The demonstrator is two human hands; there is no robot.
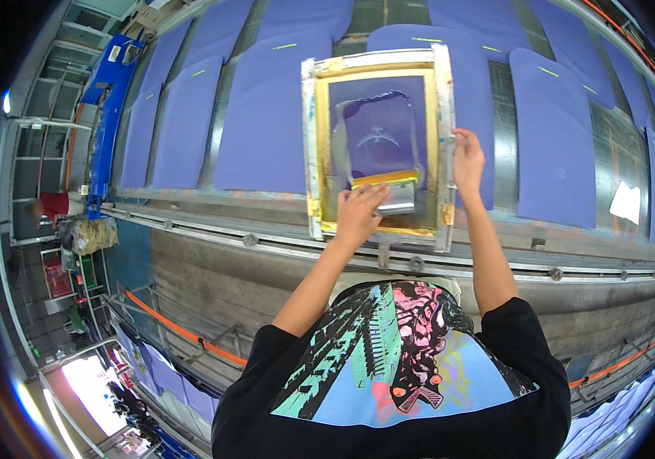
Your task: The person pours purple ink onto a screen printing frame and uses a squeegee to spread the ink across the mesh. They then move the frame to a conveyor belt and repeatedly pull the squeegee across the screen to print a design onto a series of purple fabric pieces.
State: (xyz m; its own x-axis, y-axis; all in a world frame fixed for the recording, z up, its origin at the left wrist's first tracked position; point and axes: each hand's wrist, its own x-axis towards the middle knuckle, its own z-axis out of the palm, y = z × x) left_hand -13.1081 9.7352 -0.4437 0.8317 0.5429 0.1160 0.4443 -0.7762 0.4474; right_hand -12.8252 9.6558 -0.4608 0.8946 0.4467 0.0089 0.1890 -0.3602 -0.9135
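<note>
A screen printing frame [444, 99] with a pale, stained border lies over a purple fabric panel [474, 115] on the long table. My left hand [359, 214] grips a squeegee [398, 199] with a metallic body and a yellow blade edge, near the frame's close end. The squeegee rests on the mesh [377, 145], where a wet-looking outline and a small pale curved design show. At the frame's right side, my right hand [468, 159] holds the outer edge with bent fingers.
Purple fabric panels [266, 115] lie in rows along the table on both sides. A metal rail [266, 239] runs along its near edge. A white scrap [625, 201] lies at the right. Blue machinery [105, 122] stands at the left end, with a person in red [53, 205] beyond.
</note>
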